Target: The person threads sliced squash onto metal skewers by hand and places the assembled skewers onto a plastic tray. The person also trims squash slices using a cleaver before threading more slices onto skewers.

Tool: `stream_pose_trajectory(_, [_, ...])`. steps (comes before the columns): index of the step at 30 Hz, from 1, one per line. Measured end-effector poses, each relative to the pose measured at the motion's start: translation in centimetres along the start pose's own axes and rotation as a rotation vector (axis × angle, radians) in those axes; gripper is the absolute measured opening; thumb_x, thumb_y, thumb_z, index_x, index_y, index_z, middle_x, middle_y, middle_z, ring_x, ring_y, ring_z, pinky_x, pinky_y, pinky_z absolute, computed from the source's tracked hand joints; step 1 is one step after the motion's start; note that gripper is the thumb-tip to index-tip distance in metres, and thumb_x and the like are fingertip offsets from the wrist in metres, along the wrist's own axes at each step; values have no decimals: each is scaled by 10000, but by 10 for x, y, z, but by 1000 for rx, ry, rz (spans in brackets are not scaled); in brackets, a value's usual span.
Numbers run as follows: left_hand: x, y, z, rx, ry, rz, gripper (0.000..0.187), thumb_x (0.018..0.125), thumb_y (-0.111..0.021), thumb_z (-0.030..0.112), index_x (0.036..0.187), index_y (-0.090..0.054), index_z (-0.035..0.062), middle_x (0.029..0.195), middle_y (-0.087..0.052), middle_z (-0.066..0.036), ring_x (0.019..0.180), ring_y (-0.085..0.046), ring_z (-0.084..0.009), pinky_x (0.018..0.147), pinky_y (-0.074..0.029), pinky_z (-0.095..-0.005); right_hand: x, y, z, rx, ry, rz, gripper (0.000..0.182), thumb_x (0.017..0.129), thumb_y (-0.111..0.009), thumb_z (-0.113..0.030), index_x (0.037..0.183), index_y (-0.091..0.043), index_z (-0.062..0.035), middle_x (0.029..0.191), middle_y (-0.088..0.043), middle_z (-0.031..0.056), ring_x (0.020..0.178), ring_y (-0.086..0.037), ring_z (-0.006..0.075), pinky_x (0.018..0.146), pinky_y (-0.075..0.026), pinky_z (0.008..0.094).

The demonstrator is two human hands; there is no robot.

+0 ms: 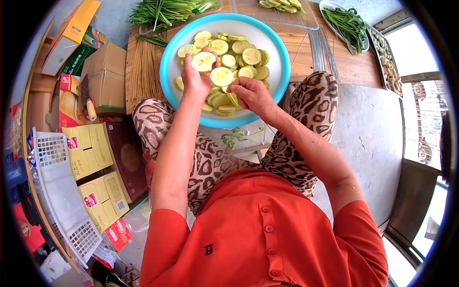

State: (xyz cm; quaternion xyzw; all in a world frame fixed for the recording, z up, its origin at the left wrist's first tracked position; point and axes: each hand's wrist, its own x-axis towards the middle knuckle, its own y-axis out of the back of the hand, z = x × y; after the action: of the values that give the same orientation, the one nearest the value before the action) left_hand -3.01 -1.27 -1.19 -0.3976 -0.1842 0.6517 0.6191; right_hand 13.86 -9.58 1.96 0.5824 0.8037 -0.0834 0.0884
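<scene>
A large basin (285,62) with a blue rim and white inside holds many round slices of pale green squash (251,56). My left hand (197,79) is over the basin's left part, its fingers curled round a squash slice (203,61). Over the lower right part of the basin is my right hand (252,94), its thumb and fingers pinched together beside another slice (222,76). Whether a skewer or anything thin is between those fingertips is too small to tell.
Wooden skewers (146,71) lie left of the basin, metal skewers (321,55) right of it. Green stalks (160,13) are at the back left. A plate of leafy greens (343,25) and a tray (388,67) stand at the right. Cardboard boxes (103,79) are stacked on the left.
</scene>
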Motion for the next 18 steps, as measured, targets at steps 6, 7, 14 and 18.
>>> stream_pose_trajectory(6, [0,0,-4,7,4,-38,573,980,-228,418,1050,-577,-30,887,-637,-170,793,-612,-284,742,-521,-407,1,-1,-2,11,2,13,195,937,-517,-164,866,-594,0,544,-467,-16,469,-397,60,440,-312,235])
stream_pose_trajectory(7, [0,0,-4,6,4,-38,573,980,-228,418,1050,-577,-30,887,-637,-170,793,-612,-284,742,-521,-407,2,-1,-2,18,-2,9,198,940,-518,-168,869,-593,0,547,-469,-17,471,-396,59,440,-312,233])
stream_pose_trajectory(14, [3,3,11,-69,1,-62,639,977,-158,461,1088,-557,-26,871,-596,-162,798,-574,-307,752,-499,-416,0,-2,-5,49,-57,-36,195,948,-516,-181,905,-602,-11,554,-474,-19,472,-393,57,435,-308,225])
stream_pose_trajectory(18, [0,-2,17,-80,-24,48,681,971,-157,506,1117,-561,-22,896,-601,-159,801,-579,-309,757,-506,-421,0,1,4,-24,-31,-79,181,945,-511,-167,946,-610,-16,564,-488,-14,484,-416,60,447,-329,226])
